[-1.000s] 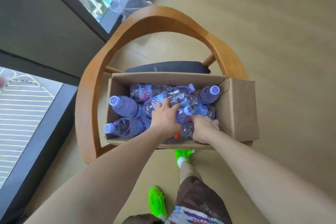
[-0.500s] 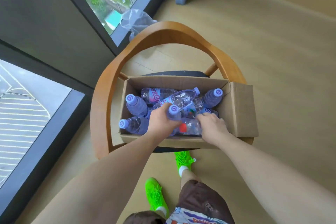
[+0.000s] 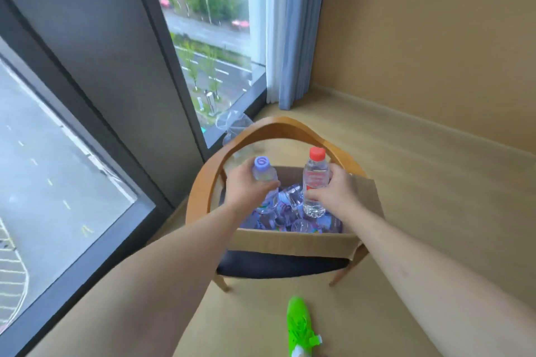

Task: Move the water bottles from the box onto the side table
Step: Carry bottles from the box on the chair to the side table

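Observation:
A cardboard box sits on a wooden chair's dark seat. Several clear bottles with purple labels lie inside it. My left hand grips a purple-capped bottle, held upright above the box's left side. My right hand grips a red-capped clear bottle, also upright, above the right side. Both bottles are raised clear of the pile. No side table is in view.
The curved wooden chair back arches behind the box. A crumpled clear plastic bag lies on the floor by the window. A curtain hangs in the corner. My green shoe is on the floor near the chair.
Both hands have come up out of the box, each lifting a bottle upright. The head view has tilted up, showing the window, curtain and wall.

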Motion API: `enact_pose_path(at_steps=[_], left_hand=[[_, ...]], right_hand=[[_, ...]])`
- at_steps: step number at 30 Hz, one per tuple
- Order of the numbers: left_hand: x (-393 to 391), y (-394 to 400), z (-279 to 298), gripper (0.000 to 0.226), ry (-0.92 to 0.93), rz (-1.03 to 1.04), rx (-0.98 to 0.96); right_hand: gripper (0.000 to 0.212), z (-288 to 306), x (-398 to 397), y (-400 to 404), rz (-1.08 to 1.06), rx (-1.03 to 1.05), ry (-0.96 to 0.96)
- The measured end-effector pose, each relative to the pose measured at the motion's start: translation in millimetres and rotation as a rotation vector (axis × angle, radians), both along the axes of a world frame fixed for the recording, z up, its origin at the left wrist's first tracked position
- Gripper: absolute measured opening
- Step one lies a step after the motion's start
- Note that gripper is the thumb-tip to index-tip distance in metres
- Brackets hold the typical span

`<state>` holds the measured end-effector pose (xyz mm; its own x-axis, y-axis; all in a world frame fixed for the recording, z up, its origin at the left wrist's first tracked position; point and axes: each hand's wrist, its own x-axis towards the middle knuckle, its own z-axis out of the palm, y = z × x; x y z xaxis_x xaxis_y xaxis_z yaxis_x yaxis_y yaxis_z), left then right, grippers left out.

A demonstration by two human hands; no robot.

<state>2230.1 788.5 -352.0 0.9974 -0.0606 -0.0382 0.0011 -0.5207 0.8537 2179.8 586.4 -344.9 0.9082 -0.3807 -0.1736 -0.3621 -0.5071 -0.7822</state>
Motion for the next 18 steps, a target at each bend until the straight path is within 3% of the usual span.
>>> enact_pose_path(at_steps=[3, 9, 18], left_hand=[[-17, 24, 31, 0.043, -0.058, 0.113, -0.013], [-61, 76, 80, 0.030, -0.142, 0.392, 0.023], [-216, 140, 106, 0.038, -0.122, 0.968, 0.124]], right_hand=[[0.047, 38, -3, 23, 0.076, -0.024, -0.064], [0.039, 87, -6, 75, 0.331, 0.003, -0.143], [0.039, 97, -76, 175, 0.844, 0.103, -0.118]])
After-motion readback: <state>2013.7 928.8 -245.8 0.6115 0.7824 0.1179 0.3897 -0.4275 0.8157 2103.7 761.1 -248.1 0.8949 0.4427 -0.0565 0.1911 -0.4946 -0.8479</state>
